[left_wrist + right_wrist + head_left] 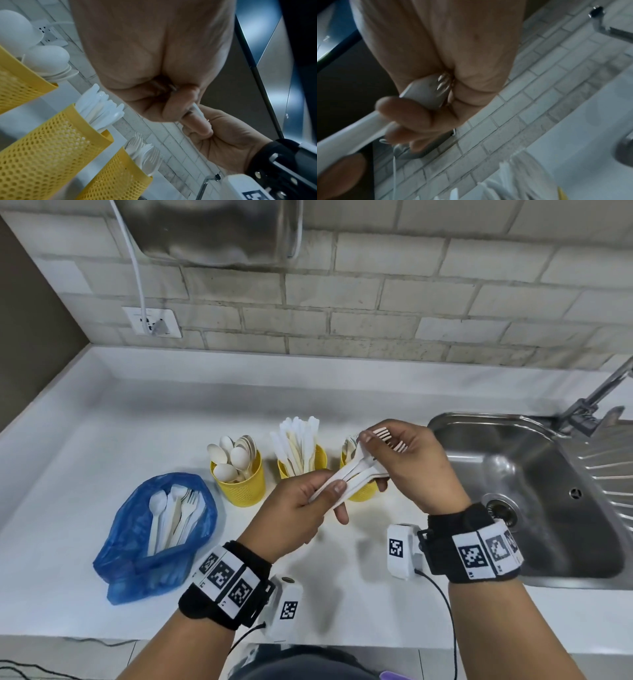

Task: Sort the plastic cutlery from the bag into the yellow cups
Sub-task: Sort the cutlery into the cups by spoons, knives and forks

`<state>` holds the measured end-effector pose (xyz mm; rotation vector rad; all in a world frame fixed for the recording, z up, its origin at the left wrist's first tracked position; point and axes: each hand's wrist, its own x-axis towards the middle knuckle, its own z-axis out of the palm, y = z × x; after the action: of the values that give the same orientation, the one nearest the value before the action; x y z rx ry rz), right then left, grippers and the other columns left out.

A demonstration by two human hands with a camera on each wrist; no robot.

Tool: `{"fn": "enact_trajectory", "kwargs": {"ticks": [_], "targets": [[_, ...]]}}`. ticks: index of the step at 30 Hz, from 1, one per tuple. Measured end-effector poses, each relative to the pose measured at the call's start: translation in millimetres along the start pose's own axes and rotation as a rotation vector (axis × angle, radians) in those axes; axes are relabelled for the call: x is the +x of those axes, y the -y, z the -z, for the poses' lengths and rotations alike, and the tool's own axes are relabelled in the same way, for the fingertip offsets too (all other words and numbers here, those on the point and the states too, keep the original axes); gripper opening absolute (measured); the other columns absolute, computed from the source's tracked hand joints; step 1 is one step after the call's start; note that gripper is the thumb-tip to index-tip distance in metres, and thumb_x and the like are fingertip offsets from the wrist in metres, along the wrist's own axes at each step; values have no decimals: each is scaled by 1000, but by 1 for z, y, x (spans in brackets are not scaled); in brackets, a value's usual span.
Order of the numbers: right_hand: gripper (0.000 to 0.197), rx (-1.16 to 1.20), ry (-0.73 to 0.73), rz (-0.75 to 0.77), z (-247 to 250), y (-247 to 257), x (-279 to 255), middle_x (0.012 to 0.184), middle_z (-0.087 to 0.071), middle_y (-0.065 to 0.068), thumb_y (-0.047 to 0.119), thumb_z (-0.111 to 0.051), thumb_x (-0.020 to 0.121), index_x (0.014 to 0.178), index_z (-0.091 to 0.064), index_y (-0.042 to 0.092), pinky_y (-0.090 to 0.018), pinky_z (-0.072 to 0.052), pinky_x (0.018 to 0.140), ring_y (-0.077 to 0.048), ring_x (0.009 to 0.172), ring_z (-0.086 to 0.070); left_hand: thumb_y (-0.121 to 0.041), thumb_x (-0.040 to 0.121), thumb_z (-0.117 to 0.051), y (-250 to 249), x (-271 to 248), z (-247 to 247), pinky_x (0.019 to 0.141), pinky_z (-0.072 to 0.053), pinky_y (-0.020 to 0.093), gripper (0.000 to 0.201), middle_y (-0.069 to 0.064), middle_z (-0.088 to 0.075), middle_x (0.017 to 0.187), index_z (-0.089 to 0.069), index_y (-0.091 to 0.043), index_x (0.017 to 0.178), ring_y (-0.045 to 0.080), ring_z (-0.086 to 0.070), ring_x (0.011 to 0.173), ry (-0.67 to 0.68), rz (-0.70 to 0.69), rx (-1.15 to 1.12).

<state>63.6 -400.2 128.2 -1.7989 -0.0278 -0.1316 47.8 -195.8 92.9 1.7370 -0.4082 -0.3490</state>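
Both hands hold one bundle of white forks (356, 474) above the worktop (102, 419): the left hand (301, 505) grips the handles, the right hand (407, 463) closes round the tine end, just over the fork cup (359, 491), which is largely hidden. Spoon cup (241, 481) and knife cup (301, 460) already stand well filled. Several spoons and forks, perhaps knives too, are left in the blue bag (154, 535), so I judge the sorting well past halfway

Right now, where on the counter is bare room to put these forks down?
Bare white counter lies left of the blue plastic bag and behind the three yellow mesh cups. It is crowded between bag, cups and steel sink.
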Motion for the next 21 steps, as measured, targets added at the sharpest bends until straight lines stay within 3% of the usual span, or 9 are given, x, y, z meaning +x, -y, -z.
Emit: {"fn": "enact_trajectory", "kwargs": {"ticks": [4, 10, 16, 19, 21], "targets": [[27, -27, 70, -44, 12, 0, -2, 54, -63, -16, 26, -65, 102, 78, -72, 17, -27, -39, 42, -24, 38, -48, -35, 103, -60, -2, 4, -4, 45, -40, 28, 16, 0, -75, 79, -73, -27, 98, 22, -44, 46, -11, 19, 16], [26, 44, 107, -60, 21, -6, -4, 53, -59, -18, 21, -68, 100, 74, -72, 21, -28, -36, 43, -25, 44, -45, -32, 97, -68, -2, 10, -12, 45, -42, 25, 9, -2, -78, 80, -74, -26, 93, 18, -47, 43, -75, 11, 56], [23, -45, 12, -17, 45, -17, -2, 46, -55, -6, 16, -66, 101, 85, -69, 1, -21, -38, 43, -14, 41, -45, -28, 104, -55, 4, 16, -21, 54, -50, 25, 15, -6, -70, 70, -69, -23, 108, 23, -60, 50, -243, 54, 9], [22, -117, -95, 23, 67, -22, 1, 46, -57, -4, 16, -66, 101, 82, -70, 5, -21, -40, 44, -12, 40, -46, -26, 104, -53, 12, 21, -17, 51, -53, 29, 13, 0, -74, 86, -66, -25, 106, 23, -61, 54, -375, 126, -4], [21, -193, -163, 69, 78, -29, 5, 49, -61, -3, 20, -67, 100, 80, -71, 13, -26, -44, 49, -14, 42, -52, -20, 99, -59, 16, 26, -15, 50, -54, 29, 11, -1, -73, 86, -67, -27, 100, 21, -61, 53, -417, 124, 78]]}}
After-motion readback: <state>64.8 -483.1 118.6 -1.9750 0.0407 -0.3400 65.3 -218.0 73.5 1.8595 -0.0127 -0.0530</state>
